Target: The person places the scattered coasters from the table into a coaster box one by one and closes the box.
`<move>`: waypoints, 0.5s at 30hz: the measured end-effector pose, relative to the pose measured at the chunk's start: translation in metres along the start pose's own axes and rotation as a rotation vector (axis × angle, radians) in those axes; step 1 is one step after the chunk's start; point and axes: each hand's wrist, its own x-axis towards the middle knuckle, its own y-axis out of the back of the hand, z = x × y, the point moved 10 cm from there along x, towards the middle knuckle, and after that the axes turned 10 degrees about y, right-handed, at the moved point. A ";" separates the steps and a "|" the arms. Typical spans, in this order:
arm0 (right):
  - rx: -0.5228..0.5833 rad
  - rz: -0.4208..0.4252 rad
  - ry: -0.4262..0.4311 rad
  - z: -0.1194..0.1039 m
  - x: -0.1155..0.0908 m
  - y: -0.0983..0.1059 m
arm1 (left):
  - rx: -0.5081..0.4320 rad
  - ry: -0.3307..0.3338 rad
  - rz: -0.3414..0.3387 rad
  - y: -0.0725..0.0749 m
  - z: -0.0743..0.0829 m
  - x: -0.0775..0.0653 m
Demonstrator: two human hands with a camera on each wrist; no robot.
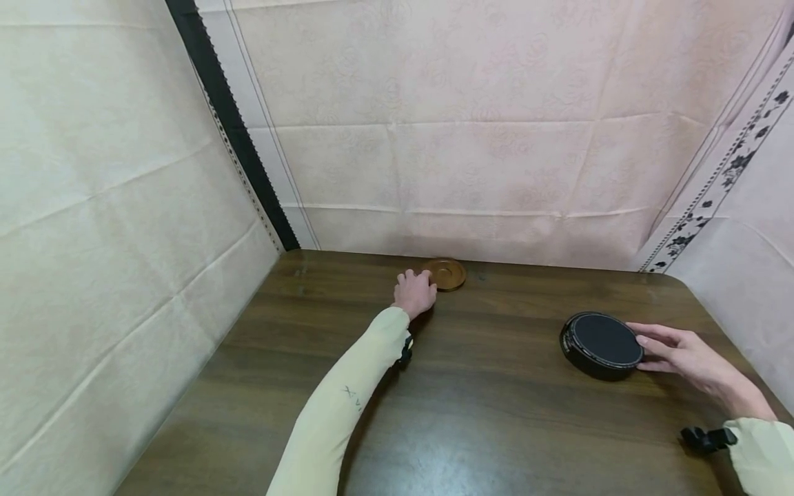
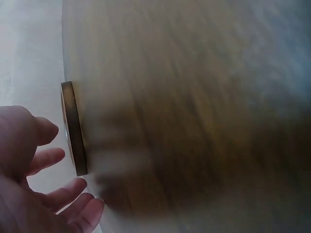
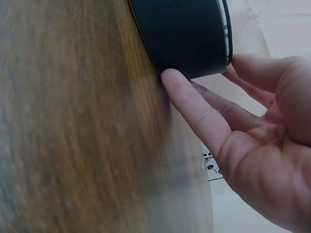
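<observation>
A brown round disc (image 1: 448, 274) with a ringed top, resembling a coaster, lies at the table's back edge. Its thick rim (image 2: 74, 128) shows side-on in the left wrist view. Just left of it in the head view is my left hand (image 1: 414, 293), its fingers loosely bent around air; I see no grip on the disc. At the right of the table sits a low black round container (image 1: 603, 344) with a flat top. My right hand (image 1: 688, 355) touches its right side, and in the right wrist view fairly straight fingers (image 3: 194, 109) rest against its wall (image 3: 182, 36).
The brown wooden table (image 1: 484, 427) has a rounded back right corner. Pale cloth (image 1: 465, 165) hangs behind it and along both sides, with a black strip at the left corner and a floral border at the right. Black wrist mounts (image 1: 707, 439) sit on the sleeves.
</observation>
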 end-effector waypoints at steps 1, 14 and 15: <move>0.004 -0.001 0.006 -0.001 0.000 0.000 | 0.006 -0.004 -0.005 -0.001 0.001 0.001; 0.012 -0.003 0.016 -0.001 0.001 -0.001 | -0.045 0.070 0.056 -0.010 -0.002 0.023; 0.012 -0.002 0.015 -0.001 0.001 0.000 | -0.050 0.077 0.061 -0.010 -0.002 0.023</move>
